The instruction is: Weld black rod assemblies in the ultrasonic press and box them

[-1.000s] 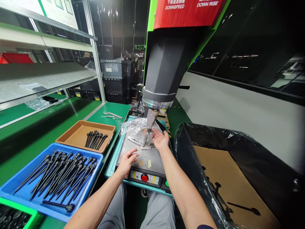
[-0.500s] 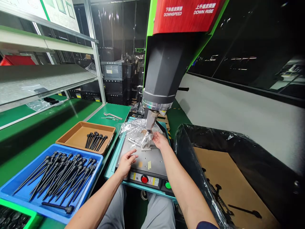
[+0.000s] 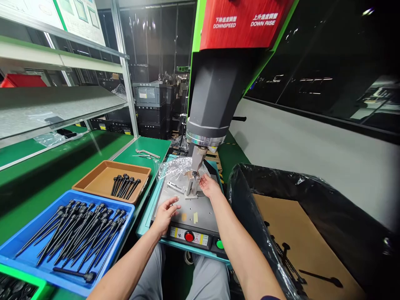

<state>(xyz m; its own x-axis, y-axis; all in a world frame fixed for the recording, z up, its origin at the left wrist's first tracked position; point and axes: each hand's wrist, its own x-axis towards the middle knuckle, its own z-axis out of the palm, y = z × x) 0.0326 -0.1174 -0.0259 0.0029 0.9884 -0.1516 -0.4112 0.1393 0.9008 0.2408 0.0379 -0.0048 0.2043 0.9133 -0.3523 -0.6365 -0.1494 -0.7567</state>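
My left hand (image 3: 166, 214) hovers over the near left part of the grey metal base plate (image 3: 178, 223), fingers apart and holding nothing. My right hand (image 3: 211, 186) is at the right side of a small metal fixture (image 3: 191, 188), its fingers partly stretched out. Whether the fingertips touch the fixture cannot be made out. A small black piece (image 3: 195, 173) sits on top of the fixture, just under the tapered metal tip (image 3: 198, 159) of the press. Clear plastic film (image 3: 175, 167) lies behind and left of the fixture.
On the left, a blue tray (image 3: 18, 260) holds many long black screw-like parts; a brown tray (image 3: 96, 177) holds several more. Red (image 3: 189, 236) and green (image 3: 220, 243) buttons face me. At right, a black-lined box (image 3: 243, 196) contains loose black parts. Wrenches (image 3: 147, 153) lie behind.
The clear film has drawn back from the front of the fixture, whose uprights now show more plainly. Both hands stay in nearly the same place. The view has tilted slightly.
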